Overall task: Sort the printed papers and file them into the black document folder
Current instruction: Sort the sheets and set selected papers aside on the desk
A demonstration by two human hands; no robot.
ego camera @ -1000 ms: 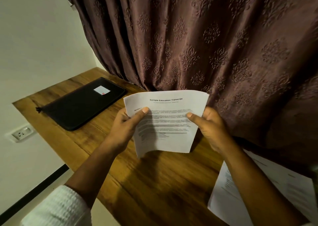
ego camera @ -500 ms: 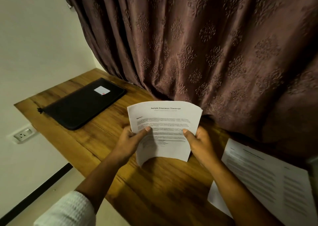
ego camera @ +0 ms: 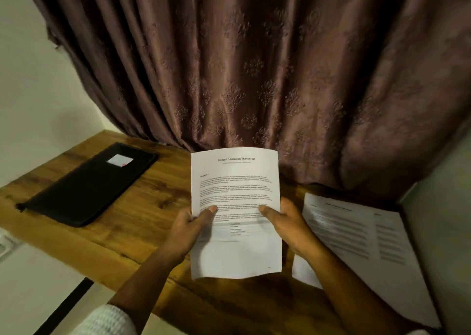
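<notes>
Both hands, left hand (ego camera: 190, 229) and right hand (ego camera: 289, 226), pinch a printed sheet (ego camera: 235, 207) (headed "Sample Education Transcript") above the wooden table (ego camera: 142, 222).

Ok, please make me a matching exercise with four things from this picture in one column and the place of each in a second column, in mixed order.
Things
1. black document folder
2. transcript sheet
3. loose papers
4. curtain

Places
A. gripped by the left hand and right hand
B. hangs behind the table
C. lies closed on the table, left side
D. lie flat on the table, right side

Pairs: 1-C, 2-A, 3-D, 4-B.
</notes>
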